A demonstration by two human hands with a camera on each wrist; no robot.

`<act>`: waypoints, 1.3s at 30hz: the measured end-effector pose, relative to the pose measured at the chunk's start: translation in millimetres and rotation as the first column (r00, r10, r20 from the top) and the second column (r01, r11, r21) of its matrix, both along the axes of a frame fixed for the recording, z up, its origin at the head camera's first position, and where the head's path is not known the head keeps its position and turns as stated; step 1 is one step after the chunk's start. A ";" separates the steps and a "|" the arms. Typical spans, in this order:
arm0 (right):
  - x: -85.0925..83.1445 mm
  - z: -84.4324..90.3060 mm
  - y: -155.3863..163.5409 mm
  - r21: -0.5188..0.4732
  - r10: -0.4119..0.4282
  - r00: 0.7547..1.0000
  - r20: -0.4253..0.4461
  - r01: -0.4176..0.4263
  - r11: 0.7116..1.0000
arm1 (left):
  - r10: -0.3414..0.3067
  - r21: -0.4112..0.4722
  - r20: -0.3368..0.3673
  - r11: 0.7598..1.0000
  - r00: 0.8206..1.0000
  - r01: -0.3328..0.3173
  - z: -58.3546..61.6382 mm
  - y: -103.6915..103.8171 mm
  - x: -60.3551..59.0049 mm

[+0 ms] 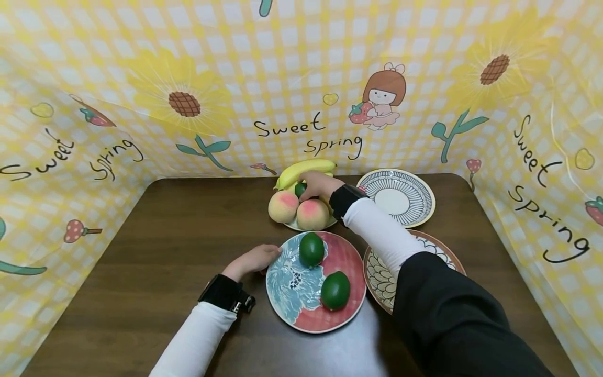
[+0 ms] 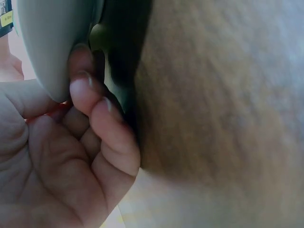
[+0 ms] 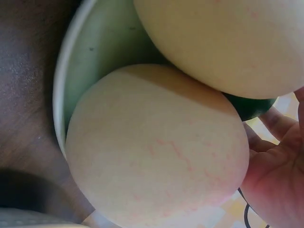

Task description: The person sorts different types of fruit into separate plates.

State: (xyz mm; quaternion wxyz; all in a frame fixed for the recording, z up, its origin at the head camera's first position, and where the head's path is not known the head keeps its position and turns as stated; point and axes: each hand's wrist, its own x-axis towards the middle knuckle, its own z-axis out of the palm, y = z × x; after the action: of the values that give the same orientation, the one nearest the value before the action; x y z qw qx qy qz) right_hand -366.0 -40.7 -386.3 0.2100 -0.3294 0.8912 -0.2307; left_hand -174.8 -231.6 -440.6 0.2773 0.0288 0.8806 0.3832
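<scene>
My left hand [image 1: 253, 259] pinches the left rim of a blue-and-red flowered plate [image 1: 293, 296]. In the left wrist view, the fingers [image 2: 116, 135] curl under the plate's edge with the thumb on the other side. Two dark green limes [image 1: 312, 250] lie apart on that plate. Farther back, my right hand [image 1: 321, 184] grips another green lime [image 1: 300, 189] among the fruit in a pale green bowl [image 3: 80, 71]. Two peaches [image 1: 313, 214] sit at the bowl's front, and yellow bananas [image 1: 306, 170] lie behind. The peaches hide most of the gripped lime in the right wrist view.
A white plate with dark radial lines [image 1: 424, 201] stands at the back right. Nearer, a brown-rimmed patterned plate [image 1: 377, 275] lies partly under my right forearm, beside the flowered plate. A yellow checked cloth [image 1: 282, 68] encloses the dark wooden table [image 1: 179, 235].
</scene>
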 end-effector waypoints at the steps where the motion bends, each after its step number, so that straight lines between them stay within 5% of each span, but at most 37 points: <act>1: 0.5 -0.1 0.3 0.005 -0.007 1.000 0.002 0.007 1.000 | 0.002 0.000 0.001 1.000 1.000 -0.002 -0.8 0.3 0.2; 9: -1.5 -2.1 -1.4 0.004 -0.011 1.000 -0.010 0.011 1.000 | 0.019 -0.025 0.006 1.000 1.000 -0.019 -2.7 0.9 -0.7; 15: 0.3 -5.4 2.7 -0.097 -0.027 0.999 -0.025 0.024 0.995 | 0.018 -0.001 0.013 1.000 1.000 -0.018 -2.2 0.2 1.3; 28: -11.3 -3.7 12.7 -0.340 -0.065 0.995 -0.074 0.036 0.940 | -0.006 0.004 0.002 1.000 1.000 0.006 -0.7 -1.1 -2.8; 39: 4.1 6.2 28.9 -0.395 -0.055 0.993 -0.105 0.009 0.919 | 0.004 0.001 0.018 1.000 1.000 -0.004 -1.2 -1.1 -3.4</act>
State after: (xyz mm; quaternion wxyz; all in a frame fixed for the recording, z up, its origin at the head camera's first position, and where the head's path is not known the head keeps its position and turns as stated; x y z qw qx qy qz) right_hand -361.9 -11.8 -380.1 0.0846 -0.3630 0.8424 -0.3892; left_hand -178.2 -232.8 -441.8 0.2842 0.0237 0.8779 0.3847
